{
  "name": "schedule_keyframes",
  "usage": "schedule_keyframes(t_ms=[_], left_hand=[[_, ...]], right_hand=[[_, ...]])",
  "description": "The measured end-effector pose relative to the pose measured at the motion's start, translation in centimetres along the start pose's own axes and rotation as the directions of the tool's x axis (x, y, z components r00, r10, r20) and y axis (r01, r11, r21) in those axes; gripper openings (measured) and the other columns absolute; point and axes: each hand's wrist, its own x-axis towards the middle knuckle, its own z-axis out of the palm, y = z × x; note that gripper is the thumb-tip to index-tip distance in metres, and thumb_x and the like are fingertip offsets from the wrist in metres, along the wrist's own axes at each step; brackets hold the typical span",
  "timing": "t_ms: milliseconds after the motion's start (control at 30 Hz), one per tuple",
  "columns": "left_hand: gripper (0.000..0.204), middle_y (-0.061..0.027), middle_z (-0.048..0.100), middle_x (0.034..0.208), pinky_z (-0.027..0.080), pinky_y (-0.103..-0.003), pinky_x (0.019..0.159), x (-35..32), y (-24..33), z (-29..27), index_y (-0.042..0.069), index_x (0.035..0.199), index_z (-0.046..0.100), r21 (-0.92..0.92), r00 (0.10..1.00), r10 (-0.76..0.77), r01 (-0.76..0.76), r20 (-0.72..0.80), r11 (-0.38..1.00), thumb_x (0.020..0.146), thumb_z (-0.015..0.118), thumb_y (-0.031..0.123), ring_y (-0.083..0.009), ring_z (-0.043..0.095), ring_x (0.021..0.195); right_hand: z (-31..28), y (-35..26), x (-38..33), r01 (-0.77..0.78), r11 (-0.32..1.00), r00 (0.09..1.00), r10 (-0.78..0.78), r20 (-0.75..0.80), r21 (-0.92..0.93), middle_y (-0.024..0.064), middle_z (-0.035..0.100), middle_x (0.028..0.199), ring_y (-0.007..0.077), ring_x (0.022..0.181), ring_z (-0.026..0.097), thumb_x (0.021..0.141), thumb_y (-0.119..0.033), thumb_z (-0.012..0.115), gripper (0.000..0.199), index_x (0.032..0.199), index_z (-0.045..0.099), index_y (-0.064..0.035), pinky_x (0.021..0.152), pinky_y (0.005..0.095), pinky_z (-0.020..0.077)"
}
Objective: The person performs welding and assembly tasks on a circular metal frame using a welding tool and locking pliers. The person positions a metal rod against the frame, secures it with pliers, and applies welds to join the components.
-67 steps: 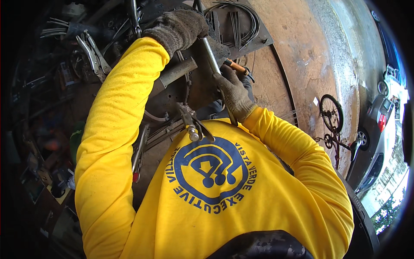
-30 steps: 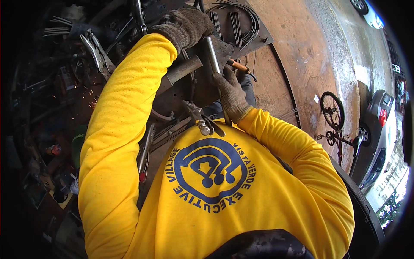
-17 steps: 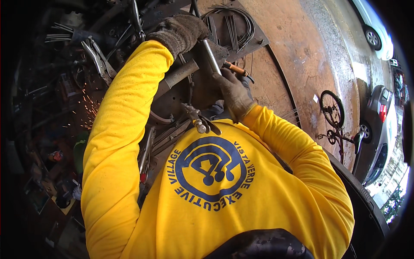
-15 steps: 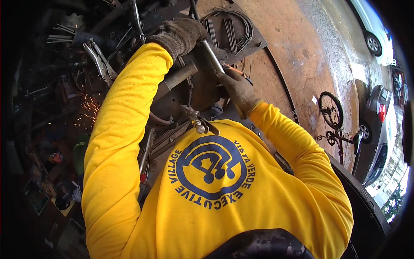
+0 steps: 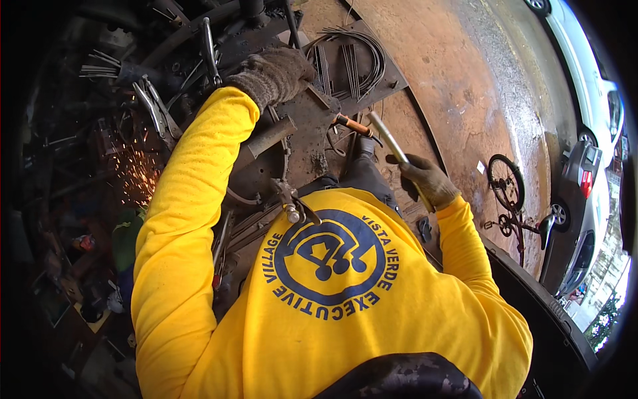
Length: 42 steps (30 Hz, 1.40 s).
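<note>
My left hand [image 5: 274, 74], in a brown knit glove, is closed at a dark metal bar [image 5: 291, 25] over the steel work table [image 5: 302, 133]. The bar runs up past the fingers, and the glove hides the grip itself. Out to the right of the table, my gloved right hand [image 5: 430, 181] wraps round a pale metal tube [image 5: 387, 136], held tilted with its upper end toward the table. Between the two hands, an orange-handled tool [image 5: 354, 125] rests at the table's edge. A short, thick pipe [image 5: 269, 141] lies below my left hand.
Coiled and straight rods [image 5: 352, 66] lie on a plate at the table's far right. Locking pliers [image 5: 156, 110] are at left, near flying sparks [image 5: 136, 174]. A clamp [image 5: 290, 203] sticks out close to my chest. Farther right stand a bicycle [image 5: 508, 193] and parked cars [image 5: 581, 173].
My right hand has drawn back right and nearer with the pale tube, away from the table and my left hand. My left hand has shifted slightly nearer, still closed.
</note>
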Motion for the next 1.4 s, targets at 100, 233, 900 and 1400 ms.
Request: schedule_keyframes(t_ms=[100, 233, 900, 1400], left_hand=[[0.024, -0.0089, 0.072, 0.112, 0.054, -0.043, 0.096, 0.6, 1.0, -0.8, 0.022, 0.111, 0.076, 0.169, 0.995, 0.08, -0.088, 0.052, 0.982, 0.088, 0.07, 0.024, -0.0292, 0.068, 0.11], [0.016, -0.006, 0.073, 0.1, 0.056, -0.043, 0.089, 2.0, 1.3, -0.4, 0.023, 0.099, 0.077, 0.289, 0.983, 0.156, -0.178, 0.097, 0.941, 0.087, 0.067, 0.021, -0.0278, 0.07, 0.1], [0.025, -0.0099, 0.068, 0.119, 0.055, -0.04, 0.096, -2.3, 5.6, -4.0, 0.012, 0.121, 0.067, -0.033, 0.861, 0.091, -0.124, -0.5, 0.992, 0.097, 0.059, 0.013, -0.0275, 0.066, 0.11], [0.056, -0.0125, 0.067, 0.1, 0.063, -0.039, 0.066, -14.9, 8.1, -5.9, 0.006, 0.148, 0.045, -0.981, 0.349, -0.92, -0.127, -0.179, 0.143, 0.097, 0.068, 0.015, -0.0234, 0.071, 0.079]], right_hand=[[-2.1, -0.1, 0.3, 0.036, 0.999, 0.997, -0.034, -0.063, 0.028, -0.0003, 0.056, 0.072, 0.0086, 0.056, 0.05, 0.104, -0.033, 0.059, 0.045, 0.139, 0.06, -0.004, 0.051, 0.0242, 0.0423], [-4.0, -0.4, 2.6, 0.095, 0.99, 0.988, -0.081, -0.132, 0.107, 0.0, 0.057, 0.073, 0.0095, 0.058, 0.051, 0.105, -0.032, 0.058, 0.042, 0.138, 0.06, -0.005, 0.051, 0.025, 0.0418], [-10.9, -1.4, 30.6, 0.001, 0.739, 0.932, -0.245, -0.267, -0.673, 0.0238, 0.064, 0.132, 0.0366, 0.123, 0.062, 0.089, -0.024, 0.063, 0.057, 0.144, 0.054, -0.0135, 0.106, 0.0429, 0.0486], [-9.8, -5.0, 29.6, 0.009, 0.353, 0.843, -0.505, -0.183, -0.935, 0.0184, 0.062, 0.135, 0.0374, 0.124, 0.06, 0.086, -0.04, 0.071, 0.062, 0.143, 0.057, -0.021, 0.104, 0.0467, 0.048]])
